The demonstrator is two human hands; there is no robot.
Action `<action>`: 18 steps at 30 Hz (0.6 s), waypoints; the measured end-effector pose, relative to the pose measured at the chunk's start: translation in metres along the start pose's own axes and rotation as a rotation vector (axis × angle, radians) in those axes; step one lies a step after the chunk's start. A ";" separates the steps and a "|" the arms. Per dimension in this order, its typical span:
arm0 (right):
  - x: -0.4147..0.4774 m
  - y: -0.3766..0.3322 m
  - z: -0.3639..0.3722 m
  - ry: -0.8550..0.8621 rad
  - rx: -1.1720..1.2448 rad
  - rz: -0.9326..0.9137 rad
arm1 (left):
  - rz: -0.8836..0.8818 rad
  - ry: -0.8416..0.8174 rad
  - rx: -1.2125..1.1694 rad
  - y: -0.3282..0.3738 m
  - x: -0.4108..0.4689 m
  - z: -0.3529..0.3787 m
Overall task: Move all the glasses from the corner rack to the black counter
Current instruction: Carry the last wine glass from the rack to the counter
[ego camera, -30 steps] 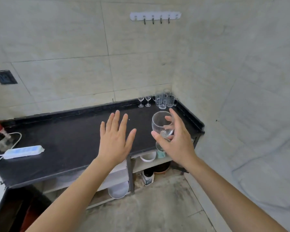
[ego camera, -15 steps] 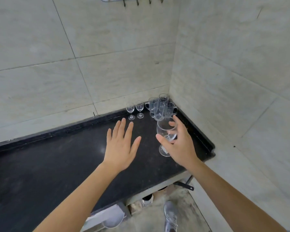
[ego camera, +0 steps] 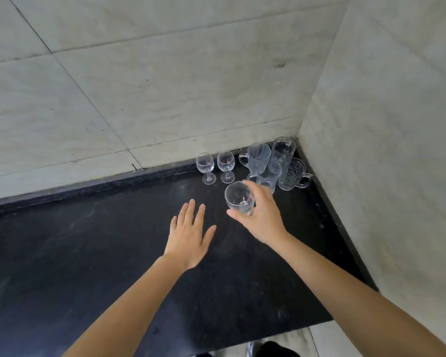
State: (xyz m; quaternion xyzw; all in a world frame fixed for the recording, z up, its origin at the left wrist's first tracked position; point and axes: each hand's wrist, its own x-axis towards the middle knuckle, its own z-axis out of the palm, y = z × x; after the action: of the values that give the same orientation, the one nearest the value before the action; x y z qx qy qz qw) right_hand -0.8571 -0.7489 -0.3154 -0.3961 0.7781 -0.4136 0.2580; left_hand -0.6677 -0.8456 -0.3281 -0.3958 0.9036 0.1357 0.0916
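My right hand [ego camera: 262, 216] grips a clear stemmed wine glass [ego camera: 238, 197] by its bowl, low over the black counter [ego camera: 88, 253]; its foot is hidden behind my fingers. My left hand [ego camera: 189, 237] hovers flat with fingers spread, just left of the glass and holding nothing. Behind the held glass, two small wine glasses [ego camera: 205, 167] [ego camera: 225, 166] stand upright by the back wall. A cluster of glass mugs and tall tumblers [ego camera: 273, 163] fills the far right corner. No corner rack is in view.
Tiled walls [ego camera: 384, 124] close the counter at the back and on the right, with a raised black lip along both. The counter's front edge runs near the bottom right, with floor and a shoe [ego camera: 254, 350] below it.
The view has moved closer over the counter. My right hand has carried the wine glass forward and lower, toward the glasses in the corner. My left hand has stayed open beside it.
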 end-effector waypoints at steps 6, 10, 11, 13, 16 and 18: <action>0.063 0.026 0.045 -0.013 0.029 0.086 | -0.034 -0.163 0.043 -0.022 0.051 0.043; 0.089 0.033 0.070 -0.005 0.007 0.106 | -0.050 -0.266 0.049 -0.036 0.065 0.073; 0.093 0.033 0.073 -0.003 -0.005 0.118 | -0.054 -0.295 0.045 -0.039 0.067 0.078; 0.101 0.035 0.079 0.014 -0.019 0.128 | -0.056 -0.357 0.031 -0.043 0.068 0.085; 0.107 0.038 0.084 0.047 -0.012 0.127 | -0.049 -0.386 0.020 -0.048 0.068 0.090; 0.108 0.040 0.086 0.044 0.008 0.132 | -0.044 -0.372 0.023 -0.049 0.068 0.091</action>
State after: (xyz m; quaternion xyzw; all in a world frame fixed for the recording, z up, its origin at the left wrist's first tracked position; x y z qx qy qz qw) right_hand -0.8701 -0.8621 -0.4027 -0.3339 0.8062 -0.4075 0.2692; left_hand -0.6716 -0.8958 -0.4413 -0.3825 0.8637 0.1942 0.2647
